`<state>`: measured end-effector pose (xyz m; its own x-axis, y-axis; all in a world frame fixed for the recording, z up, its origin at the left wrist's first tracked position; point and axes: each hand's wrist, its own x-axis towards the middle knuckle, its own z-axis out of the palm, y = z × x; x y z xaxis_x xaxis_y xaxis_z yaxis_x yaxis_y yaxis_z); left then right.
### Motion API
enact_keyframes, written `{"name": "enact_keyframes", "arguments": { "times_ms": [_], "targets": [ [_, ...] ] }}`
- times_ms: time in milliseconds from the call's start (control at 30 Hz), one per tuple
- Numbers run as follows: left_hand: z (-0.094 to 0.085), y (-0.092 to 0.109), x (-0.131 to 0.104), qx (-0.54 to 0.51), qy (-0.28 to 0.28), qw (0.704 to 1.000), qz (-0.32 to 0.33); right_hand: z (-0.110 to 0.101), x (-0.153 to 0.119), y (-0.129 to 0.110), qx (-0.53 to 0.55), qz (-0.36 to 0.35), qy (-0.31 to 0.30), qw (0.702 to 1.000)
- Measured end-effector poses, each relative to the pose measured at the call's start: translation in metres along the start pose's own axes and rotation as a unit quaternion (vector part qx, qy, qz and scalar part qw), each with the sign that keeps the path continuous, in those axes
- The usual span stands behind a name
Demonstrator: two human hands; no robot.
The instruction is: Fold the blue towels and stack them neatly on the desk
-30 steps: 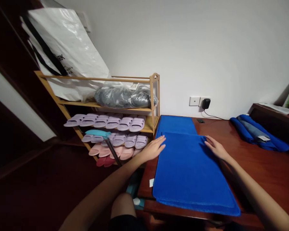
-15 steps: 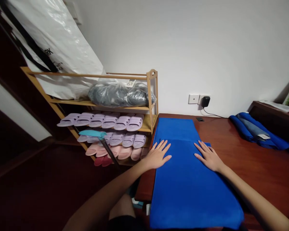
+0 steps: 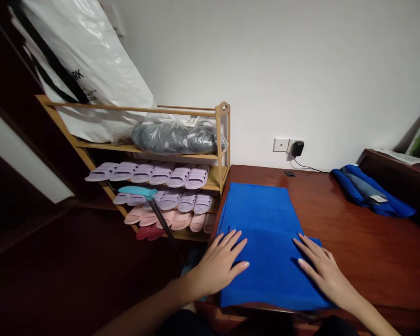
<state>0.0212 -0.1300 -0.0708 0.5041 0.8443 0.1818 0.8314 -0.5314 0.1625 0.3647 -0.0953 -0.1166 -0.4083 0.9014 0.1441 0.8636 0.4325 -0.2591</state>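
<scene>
A folded blue cloth (image 3: pixel 262 210) lies lengthwise on the reddish-brown wooden table (image 3: pixel 343 242), its near end close to the front edge. My left hand (image 3: pixel 222 261) rests on the cloth's left side, fingers spread and pointing away from me. On the right side, my right hand (image 3: pixel 324 268) lies with its fingers apart, also touching the cloth. A crease runs across the cloth just beyond my fingertips, and a small corner sticks out beside my right hand. Neither hand grips anything.
Left of the table stands a wooden rack (image 3: pixel 219 140) with purple slippers (image 3: pixel 161 173), pink slippers (image 3: pixel 180 221) and a large white bag (image 3: pixel 101 60). Rolled blue garments (image 3: pixel 374 191) lie at the table's right. A black plug (image 3: pixel 297 149) sits in the wall.
Both hands have moved nearer to me and slightly apart. The blue cloth has slid the same way at its far end, and its near end no longer hangs as far past the table edge.
</scene>
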Motion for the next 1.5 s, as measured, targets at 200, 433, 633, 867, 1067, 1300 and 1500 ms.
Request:
{"name": "enact_keyframes", "arguments": {
  "times_ms": [200,433,633,867,1067,1300,1500],
  "targets": [
    [0.0,-0.03,0.033,-0.072,0.058,0.994,-0.064,-0.009,0.022,0.044,0.05,0.106,0.055,0.992],
    [-0.006,-0.065,0.052,-0.261,-0.028,0.961,-0.091,-0.048,0.03,0.053,0.238,0.059,-0.011,0.969],
    [-0.056,-0.051,0.033,-0.532,-0.026,0.834,-0.142,-0.095,0.016,0.047,0.322,0.064,0.023,0.944],
    [-0.113,-0.039,0.032,-0.603,0.103,0.779,-0.134,-0.141,0.03,0.033,0.38,0.101,0.162,0.905],
    [-0.137,-0.049,0.068,-0.602,0.279,0.744,-0.079,-0.167,0.083,0.016,0.486,0.096,0.25,0.832],
    [-0.124,-0.089,0.125,-0.509,0.343,0.783,-0.099,-0.156,0.152,0.028,0.512,0.055,0.227,0.826],
    [-0.077,-0.124,0.162,-0.435,0.322,0.823,-0.174,-0.103,0.207,0.049,0.501,0.071,0.197,0.84]
  ]
}}
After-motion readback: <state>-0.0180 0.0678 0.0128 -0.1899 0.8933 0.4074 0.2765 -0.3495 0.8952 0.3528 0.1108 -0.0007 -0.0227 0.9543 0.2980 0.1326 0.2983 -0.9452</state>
